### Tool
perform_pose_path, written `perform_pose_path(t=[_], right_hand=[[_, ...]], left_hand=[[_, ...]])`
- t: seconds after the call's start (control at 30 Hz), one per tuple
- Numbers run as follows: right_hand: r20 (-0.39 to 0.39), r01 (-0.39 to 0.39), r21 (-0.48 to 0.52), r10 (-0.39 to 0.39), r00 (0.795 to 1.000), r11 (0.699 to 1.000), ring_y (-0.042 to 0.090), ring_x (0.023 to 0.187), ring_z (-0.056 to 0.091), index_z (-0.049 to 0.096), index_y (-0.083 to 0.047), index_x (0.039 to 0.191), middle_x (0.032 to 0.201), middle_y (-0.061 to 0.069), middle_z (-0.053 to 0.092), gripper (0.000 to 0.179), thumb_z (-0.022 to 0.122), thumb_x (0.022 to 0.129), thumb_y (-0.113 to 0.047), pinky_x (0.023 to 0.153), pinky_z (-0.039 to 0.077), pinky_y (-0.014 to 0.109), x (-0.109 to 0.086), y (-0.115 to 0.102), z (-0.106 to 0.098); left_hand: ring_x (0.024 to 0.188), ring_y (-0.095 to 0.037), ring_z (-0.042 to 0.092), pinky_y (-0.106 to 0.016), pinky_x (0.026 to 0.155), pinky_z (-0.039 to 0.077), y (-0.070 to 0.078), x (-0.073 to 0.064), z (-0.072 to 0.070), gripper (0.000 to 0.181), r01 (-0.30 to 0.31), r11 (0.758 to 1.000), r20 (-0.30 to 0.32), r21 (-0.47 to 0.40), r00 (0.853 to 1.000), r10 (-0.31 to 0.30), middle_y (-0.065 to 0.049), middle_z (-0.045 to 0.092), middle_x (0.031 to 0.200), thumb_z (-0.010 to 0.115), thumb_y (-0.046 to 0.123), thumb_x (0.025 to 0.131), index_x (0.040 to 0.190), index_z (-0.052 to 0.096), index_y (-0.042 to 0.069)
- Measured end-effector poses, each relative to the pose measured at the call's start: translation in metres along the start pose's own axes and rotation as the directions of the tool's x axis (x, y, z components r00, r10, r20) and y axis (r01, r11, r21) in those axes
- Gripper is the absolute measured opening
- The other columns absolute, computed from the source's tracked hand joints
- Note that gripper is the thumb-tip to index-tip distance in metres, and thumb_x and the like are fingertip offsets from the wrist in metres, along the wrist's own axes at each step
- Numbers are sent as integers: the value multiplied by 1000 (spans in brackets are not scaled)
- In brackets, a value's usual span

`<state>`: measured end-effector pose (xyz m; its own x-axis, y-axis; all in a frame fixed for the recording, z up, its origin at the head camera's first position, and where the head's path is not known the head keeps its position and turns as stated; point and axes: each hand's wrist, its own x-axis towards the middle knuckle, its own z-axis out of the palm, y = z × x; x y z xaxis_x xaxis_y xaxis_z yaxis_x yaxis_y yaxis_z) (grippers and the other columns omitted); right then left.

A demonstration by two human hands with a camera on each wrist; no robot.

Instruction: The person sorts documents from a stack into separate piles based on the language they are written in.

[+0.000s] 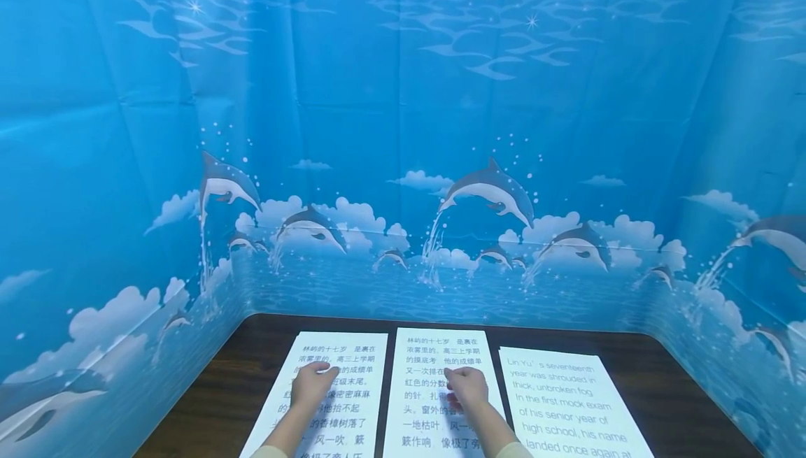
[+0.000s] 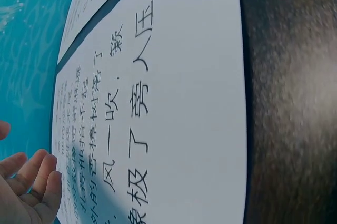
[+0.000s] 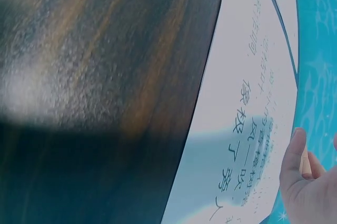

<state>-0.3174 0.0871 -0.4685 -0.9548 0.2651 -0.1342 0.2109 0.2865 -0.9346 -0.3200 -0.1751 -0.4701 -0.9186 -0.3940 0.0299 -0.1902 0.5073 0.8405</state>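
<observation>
Looks like we've lifted nothing yet: left hand (image 1: 313, 385) loose and empty left of the laid-out middle sheet (image 1: 427, 405), right hand (image 1: 469, 388) likewise over it, handling all ahead.

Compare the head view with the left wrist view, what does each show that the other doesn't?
Only the head view shows the English-printed sheet and the dolphins on the blue backdrop. Only the left wrist view shows the near edge of the left sheet and its blank bottom margin. Both show the left hand, part of that sheet, part of the middle sheet, the backdrop and the dark tabletop.
</observation>
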Motion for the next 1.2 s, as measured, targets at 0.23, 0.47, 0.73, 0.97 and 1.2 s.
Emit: perform_pose_path(t=[0.23,0.47,0.73,0.97,1.2], right_hand=[[-27,-34,12,34,999,999,24,63,55,55,7,94,76,14,55,32,57,80,-22,48,45,23,5,3,-5],[-35,-46,16,46,998,999,19,61,54,53,8,95,76,13,54,32,54,81,-21,48,44,23,7,8,-14],[-25,-45,40,46,999,998,20,64,55,51,11,101,78,14,55,37,54,82,-21,51,45,22,9,10,-24],[-32,-42,47,43,999,998,19,63,55,51,13,99,78,15,55,38,54,81,-20,49,44,21,10,11,-34],[-54,-39,74,43,998,996,19,62,54,51,12,99,79,16,54,36,54,82,-20,48,43,20,14,15,-41]], left_hand=[[74,-26,57,-42,74,43,1,0,5,42,-18,999,30,-27,999,19,-20,56,91,57,23,79,106,53,-8],[79,-30,56,-39,70,45,5,-2,13,41,-10,1000,16,-29,1000,11,-19,55,94,58,24,78,105,54,-6],[73,-29,57,-27,61,46,9,-3,21,41,26,999,31,-39,999,-24,-16,55,90,59,26,78,106,54,-4],[73,-25,57,-37,68,46,12,-5,25,45,1,999,52,-37,999,1,-22,54,95,58,25,78,108,52,-7],[73,-26,57,-35,65,47,6,3,39,45,-7,999,51,-45,999,10,-20,54,95,59,27,78,107,53,-6]])
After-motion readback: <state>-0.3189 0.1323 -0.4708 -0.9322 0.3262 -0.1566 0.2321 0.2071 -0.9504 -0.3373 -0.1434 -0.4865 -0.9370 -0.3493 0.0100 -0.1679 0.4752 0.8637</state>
